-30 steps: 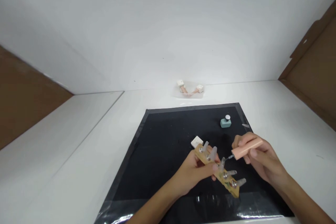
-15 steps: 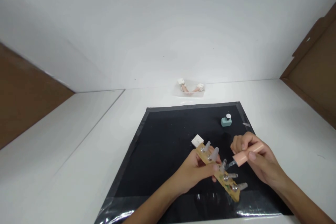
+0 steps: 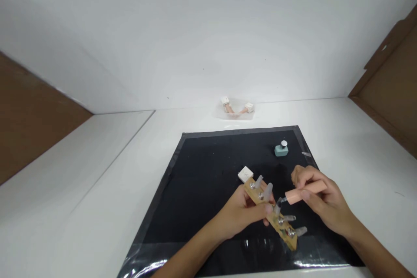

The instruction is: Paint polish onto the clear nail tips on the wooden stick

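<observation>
While my left hand [image 3: 243, 213] kept its grip shut around the wooden strip [image 3: 271, 215] of clear nail tips, raised just over the black mat [image 3: 202, 182], my right hand [image 3: 321, 202] had tilted the peach brush cap [image 3: 304, 191] flatter than half a second before, its bristles now touching the middle tip [image 3: 278, 205]. I judged that the stroke on that tip was under way. My right fingers stayed pinched tight on the cap. Beyond lay a white cap [image 3: 245, 174], then the open teal bottle [image 3: 281, 149], and two bottles [image 3: 237, 108] on the white surface [image 3: 352, 139] by the wall.
</observation>
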A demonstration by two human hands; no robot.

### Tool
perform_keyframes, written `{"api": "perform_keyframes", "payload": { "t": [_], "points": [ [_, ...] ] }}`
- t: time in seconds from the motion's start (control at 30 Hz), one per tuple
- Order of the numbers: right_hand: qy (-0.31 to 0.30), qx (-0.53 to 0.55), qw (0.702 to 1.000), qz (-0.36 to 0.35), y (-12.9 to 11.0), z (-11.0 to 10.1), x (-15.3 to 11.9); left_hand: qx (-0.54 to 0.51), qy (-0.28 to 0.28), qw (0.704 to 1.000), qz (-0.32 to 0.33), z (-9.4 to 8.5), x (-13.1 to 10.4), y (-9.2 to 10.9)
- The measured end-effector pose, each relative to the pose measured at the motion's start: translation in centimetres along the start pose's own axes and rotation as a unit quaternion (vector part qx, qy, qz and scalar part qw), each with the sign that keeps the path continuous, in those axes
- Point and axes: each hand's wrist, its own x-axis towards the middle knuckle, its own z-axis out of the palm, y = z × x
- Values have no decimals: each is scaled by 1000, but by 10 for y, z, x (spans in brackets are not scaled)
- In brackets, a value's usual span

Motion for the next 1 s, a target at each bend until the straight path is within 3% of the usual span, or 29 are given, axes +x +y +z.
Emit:
{"api": "perform_keyframes", "payload": {
  "t": [0.1,0.2,0.3,0.5,0.67,0.83,1.0],
  "points": [
    [9,33,999,-8,1,-1,0,1,-3,1000,7,0,0,-1],
    [-21,60,998,-20,0,-1,0,3,-5,1000,9,-1,0,-2],
    [-49,23,998,-20,-4,-1,1,8,-5,1000,3,-2,0,-2],
    [0,-1,1000,-30,-6,-4,4,24,-15,1000,7,-2,0,-2],
    [-60,-1,998,-10,-6,-4,5,45,-41,998,22,-3,-1,-2],
    [-20,-12,1000,-20,-4,-3,5,61,-55,996,34,-4,-2,-2],
    [-55,-17,998,-15,-4,-2,6,78,-53,995,40,-5,-3,-2]
  ]
}}
